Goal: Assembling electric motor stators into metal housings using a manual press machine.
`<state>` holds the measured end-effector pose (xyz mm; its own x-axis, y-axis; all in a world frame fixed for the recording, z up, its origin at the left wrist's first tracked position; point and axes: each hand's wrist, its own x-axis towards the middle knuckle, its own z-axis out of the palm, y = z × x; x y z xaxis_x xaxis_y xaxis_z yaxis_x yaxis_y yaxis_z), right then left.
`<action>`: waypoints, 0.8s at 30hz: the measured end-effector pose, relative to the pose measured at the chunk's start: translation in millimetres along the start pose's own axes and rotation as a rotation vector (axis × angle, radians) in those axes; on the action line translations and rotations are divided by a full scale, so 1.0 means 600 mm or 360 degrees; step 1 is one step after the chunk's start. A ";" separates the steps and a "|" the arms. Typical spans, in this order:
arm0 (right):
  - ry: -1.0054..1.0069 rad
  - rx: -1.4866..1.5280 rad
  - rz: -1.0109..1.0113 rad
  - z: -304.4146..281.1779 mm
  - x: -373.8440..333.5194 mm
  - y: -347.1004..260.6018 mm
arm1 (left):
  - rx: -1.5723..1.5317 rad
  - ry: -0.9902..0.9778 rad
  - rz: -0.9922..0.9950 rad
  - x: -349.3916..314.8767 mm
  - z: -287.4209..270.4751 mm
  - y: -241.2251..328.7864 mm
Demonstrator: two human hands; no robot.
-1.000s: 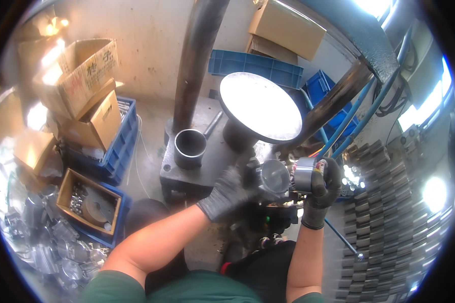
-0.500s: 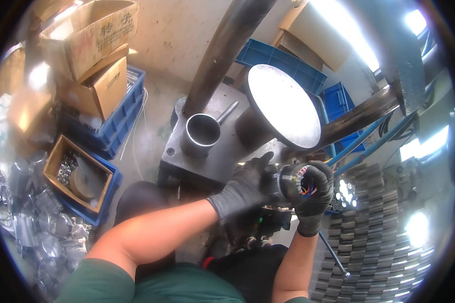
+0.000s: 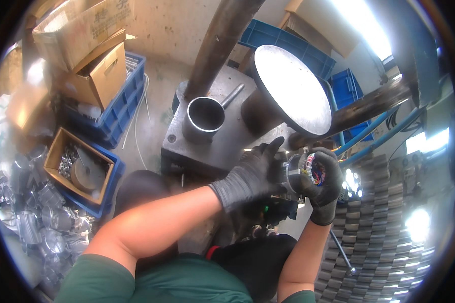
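Note:
A round motor stator [image 3: 294, 174] with a metal rim and a bundle of coloured wires in its near end is held in front of the press. My gloved right hand [image 3: 327, 177] wraps round its right side, fingers curled over the wire end. On its left, my gloved left hand [image 3: 250, 174] is close against it, with one digit raised; the other fingers are blurred and partly hidden, so their grip is unclear. Just beyond my hands is a steel base plate [image 3: 174, 151] carrying a cup-like metal cylinder [image 3: 206, 115] with a side handle and a large tilted round plate [image 3: 294, 90].
Dark posts [image 3: 222, 48] rise from the base. Left stand a blue crate [image 3: 117, 113] with cardboard boxes [image 3: 103, 76], a box of small metal parts [image 3: 55, 164] and piled metal housings [image 3: 33, 227]. Stacked metal pieces [image 3: 374, 227] fill the right, near a thin rod [image 3: 343, 252].
The whole view has shifted a little. Both hands and the stator sit slightly farther right and higher in the picture, and the stator's wire end looks turned a little.

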<state>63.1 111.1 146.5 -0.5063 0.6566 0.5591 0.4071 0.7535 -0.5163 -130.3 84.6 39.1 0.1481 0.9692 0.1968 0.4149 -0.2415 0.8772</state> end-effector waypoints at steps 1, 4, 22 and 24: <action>-0.0054 0.0025 -0.0013 0.004 0.001 0.000 | 0.0017 0.0035 0.0036 0.001 0.002 -0.007; -0.0055 0.0121 0.0055 0.008 -0.009 0.019 | -0.0059 0.0054 0.0066 0.003 0.005 -0.013; 0.0244 0.0217 0.0404 0.054 -0.056 0.032 | -0.0588 -0.0032 0.0055 0.001 -0.020 0.017; 0.0302 0.0230 0.0474 0.058 -0.050 0.021 | -0.0694 -0.0082 0.0078 0.000 -0.027 0.025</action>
<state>57.2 99.9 100.8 -0.2267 0.8509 0.4738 0.3970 0.5250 -0.7528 -138.5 81.9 59.3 0.2071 0.9508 0.2303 -0.0096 -0.2334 0.9723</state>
